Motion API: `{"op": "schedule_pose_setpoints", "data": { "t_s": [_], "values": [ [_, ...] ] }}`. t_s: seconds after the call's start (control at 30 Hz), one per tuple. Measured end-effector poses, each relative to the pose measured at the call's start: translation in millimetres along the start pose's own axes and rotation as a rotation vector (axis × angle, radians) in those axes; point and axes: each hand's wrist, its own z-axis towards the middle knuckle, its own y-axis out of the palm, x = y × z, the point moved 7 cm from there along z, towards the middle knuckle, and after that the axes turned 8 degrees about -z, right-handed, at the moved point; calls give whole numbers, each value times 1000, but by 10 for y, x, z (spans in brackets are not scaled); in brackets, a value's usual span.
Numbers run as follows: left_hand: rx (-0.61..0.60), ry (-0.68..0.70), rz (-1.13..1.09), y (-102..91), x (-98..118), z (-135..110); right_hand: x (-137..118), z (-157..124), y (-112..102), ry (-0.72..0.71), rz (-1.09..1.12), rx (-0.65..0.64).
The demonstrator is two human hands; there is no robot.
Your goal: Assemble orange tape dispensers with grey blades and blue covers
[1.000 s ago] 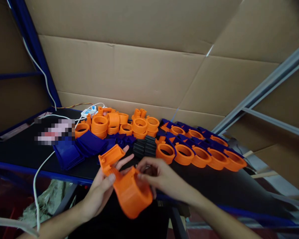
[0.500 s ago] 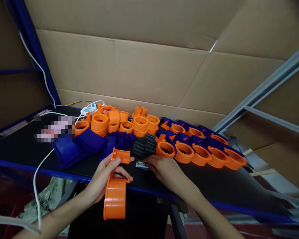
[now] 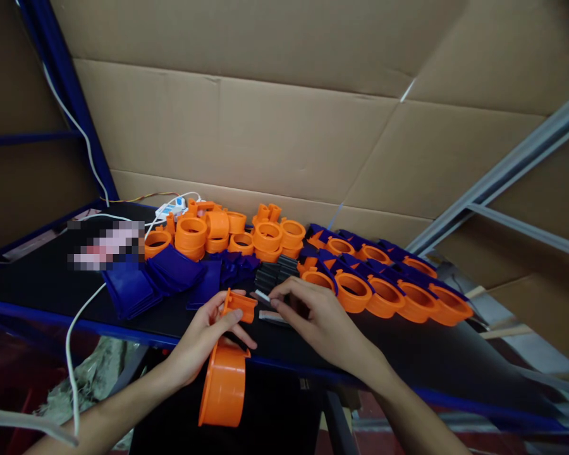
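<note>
My left hand (image 3: 211, 338) is closed around an orange plastic tape dispenser body (image 3: 225, 385), its round hub hanging down and its upper end tilted towards the right. In the fingertips of my right hand (image 3: 320, 316) is a small metal serrated blade (image 3: 262, 296), close to the upper end of that body; whether they touch I cannot tell. Below these fingertips, more blades (image 3: 271, 317) lie on the black tabletop. Ribbed black parts (image 3: 265, 277) sit just behind, partly covered by my right hand.
Orange dispenser bodies (image 3: 189, 235) are stacked at the back. Dark blue flat pieces (image 3: 129, 289) lie left. Orange-and-blue dispensers (image 3: 354, 292) stand in rows at the right. A white cable (image 3: 70, 341) hangs over the table's front left edge. A cardboard wall (image 3: 265, 139) closes the back.
My right hand has lifted off the blades with one in its fingertips, rising slightly. The dispenser body in my left hand has shifted a little right and tilted.
</note>
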Motion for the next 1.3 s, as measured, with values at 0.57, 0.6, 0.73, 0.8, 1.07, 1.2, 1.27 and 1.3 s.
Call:
{"op": "schedule_pose_setpoints", "data": {
  "t_s": [0.57,0.6,0.73,0.8,1.07,1.2,1.27,1.3],
  "values": [
    [-56,-1,39,42,-12,2,-46,177,314,-74,0,-22],
    [-35,6,17,26,-4,6,-19,196,304,-70,-14,-3],
    [29,11,-66,-24,21,27,176,240,242,9,-252,41],
    [40,9,-84,-32,26,37,274,228,274,49,-423,-17],
    [26,7,-108,-28,2,49,382,172,516,81,-712,-138],
    [51,16,-104,-61,7,64,424,195,539,80,-651,-142],
    [72,37,-109,-80,19,72,435,183,478,64,-551,-118],
    [81,52,-114,-88,26,74,434,170,421,57,-481,-89]
  ]
}}
